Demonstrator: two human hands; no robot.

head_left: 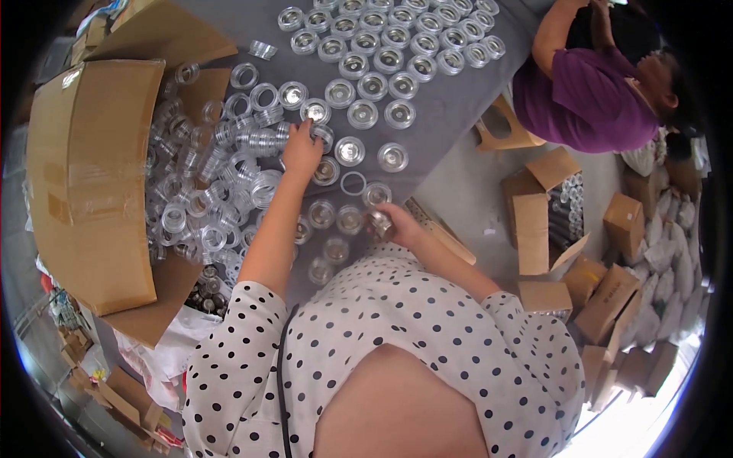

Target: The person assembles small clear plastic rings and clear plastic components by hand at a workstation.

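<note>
My left hand (pixel 302 153) reaches over the grey table with its fingers apart. Its fingertips are at a clear round plastic cup with a silvery centre (pixel 314 112), and another clear cup (pixel 323 137) lies against the thumb side. Close to my body, my right hand (pixel 402 227) is closed around small silvery metal pieces (pixel 380 223). Just beyond it sits a clear cup (pixel 376 194), with a loose clear ring (pixel 353 183) on its left. Several more clear cups (pixel 321 214) stand between my arms.
Rows of clear cups with silvery centres (pixel 389 58) cover the table's far part. On the left, a large cardboard box (pixel 111 183) lies open beside heaped clear rings (pixel 252 141). A person in purple (pixel 592 99) is at the far right. Open cartons (pixel 531 221) stand on the floor.
</note>
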